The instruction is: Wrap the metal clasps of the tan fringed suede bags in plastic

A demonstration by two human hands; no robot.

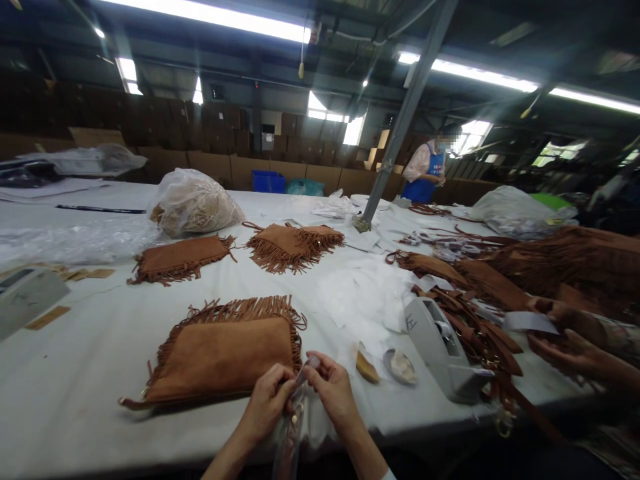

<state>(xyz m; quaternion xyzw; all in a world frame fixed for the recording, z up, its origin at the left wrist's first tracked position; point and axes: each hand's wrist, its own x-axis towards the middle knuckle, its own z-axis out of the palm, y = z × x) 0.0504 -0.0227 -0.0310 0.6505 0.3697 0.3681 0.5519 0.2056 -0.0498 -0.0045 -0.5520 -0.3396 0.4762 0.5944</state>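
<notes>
A clear narrow plastic bag (289,443) hangs at the table's front edge with something brown inside. My left hand (266,405) pinches its upper end from the left. On the other side, the fingers of my right hand (334,392) are closed at the bag's top, near a small pale piece that I cannot make out. Just left of my hands lies a brown suede fringed bag (225,357), its fringe pointing away from me. Farther back are a second fringed bag (180,259) and more fringed brown pieces (293,245).
To the right stands a grey tape dispenser (440,353) beside brown straps (480,333) with metal clasps. Tape rolls (400,367) lie nearer. A co-worker's hands (575,340) hold a white strip at far right. A metal post (400,127) rises behind; a stuffed plastic sack (197,203) sits back left.
</notes>
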